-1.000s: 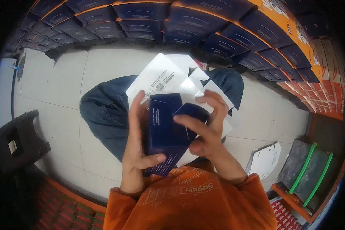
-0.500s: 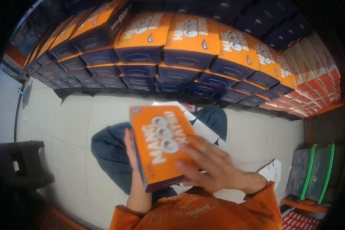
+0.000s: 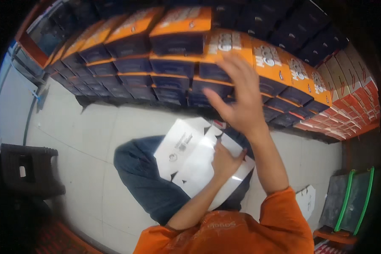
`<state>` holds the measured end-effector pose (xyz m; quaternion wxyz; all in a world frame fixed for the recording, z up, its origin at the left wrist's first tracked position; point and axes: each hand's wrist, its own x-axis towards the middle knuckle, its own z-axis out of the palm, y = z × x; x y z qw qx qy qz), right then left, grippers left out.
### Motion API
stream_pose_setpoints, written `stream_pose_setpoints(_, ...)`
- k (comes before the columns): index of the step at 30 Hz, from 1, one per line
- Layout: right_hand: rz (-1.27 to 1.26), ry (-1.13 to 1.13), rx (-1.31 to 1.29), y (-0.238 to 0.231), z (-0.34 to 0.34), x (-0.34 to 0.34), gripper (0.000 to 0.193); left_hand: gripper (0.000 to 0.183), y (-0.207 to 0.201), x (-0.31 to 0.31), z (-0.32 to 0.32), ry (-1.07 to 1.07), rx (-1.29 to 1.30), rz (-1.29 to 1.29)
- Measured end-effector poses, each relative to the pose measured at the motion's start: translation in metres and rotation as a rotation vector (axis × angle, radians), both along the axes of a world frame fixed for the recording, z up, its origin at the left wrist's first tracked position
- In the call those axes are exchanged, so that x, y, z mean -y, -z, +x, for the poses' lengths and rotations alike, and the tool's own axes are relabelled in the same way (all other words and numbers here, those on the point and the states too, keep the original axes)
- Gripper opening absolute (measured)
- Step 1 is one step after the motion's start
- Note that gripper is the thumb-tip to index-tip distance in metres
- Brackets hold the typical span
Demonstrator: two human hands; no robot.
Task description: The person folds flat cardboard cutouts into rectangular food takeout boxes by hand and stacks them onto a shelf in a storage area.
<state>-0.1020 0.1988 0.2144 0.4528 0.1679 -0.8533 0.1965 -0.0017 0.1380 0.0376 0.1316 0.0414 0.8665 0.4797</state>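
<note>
"lying where, that white card sheet (image 3: 190, 165)?"

"across the person's lap, over the jeans (image 3: 146, 169), with its notched edges showing. the legs probably serve as a rest that keeps it within easy reach."

"and the hands?"

"apart. the left hand (image 3: 228, 161) lies on the sheet toward its right side, likely to steady it; i cannot tell whether its fingers close on an edge. the right hand (image 3: 241, 91) is raised and bare, thumb spread from the fingers, in front of the stacked boxes (image 3: 180, 44). whether it touches them, i cannot tell."

"why pile the boxes that way?"

"orange tops up, dark blue ends outward: perhaps so the rows sit close and level."

"count everything for me."

"two hands. one sheet on the lap, though more could hide beneath. three orange tops right of the raised hand; the others blur too much to number. one white piece (image 3: 306, 201) on the floor (image 3: 89, 135) at right, maybe several together. one dark stool (image 3: 40, 171) at left. two green strips (image 3: 345, 203) against grey panels (image 3: 354, 203), far right. red-and-white cartons (image 3: 351, 112), too many to count."
</note>
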Motion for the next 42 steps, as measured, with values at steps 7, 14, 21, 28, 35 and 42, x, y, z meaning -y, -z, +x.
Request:
stream_pose_setpoints(7,-0.468,0.484,1.044,0.142,0.196,-0.071,0.048,0.056,0.054,0.013,-0.025,0.011,0.288,0.194)
stream_pose_setpoints(14,-0.825,0.455,0.787,0.153,0.247,-0.009,0.021,0.046,0.014,0.021,-0.004,0.109,0.353,0.294)
stream_pose_setpoints(21,-0.373,0.279,0.627,0.119,0.24,-0.018,0.021,0.024,-0.007,0.06,0.012,0.061,0.756,0.952)
stream_pose_setpoints(28,-0.74,0.322,0.635,0.101,0.237,-0.029,0.02,0.03,-0.03,0.061,0.009,0.094,0.501,1.013)
stream_pose_setpoints(35,-0.422,0.309,0.756,0.086,0.209,-0.005,0.021,0.044,-0.04,0.058,0.034,0.329,0.063,0.563)
stream_pose_setpoints(42,-1.181,0.086,0.932,0.077,0.209,0.0,0.035,0.065,-0.076,0.096,0.014,0.691,0.087,0.52)
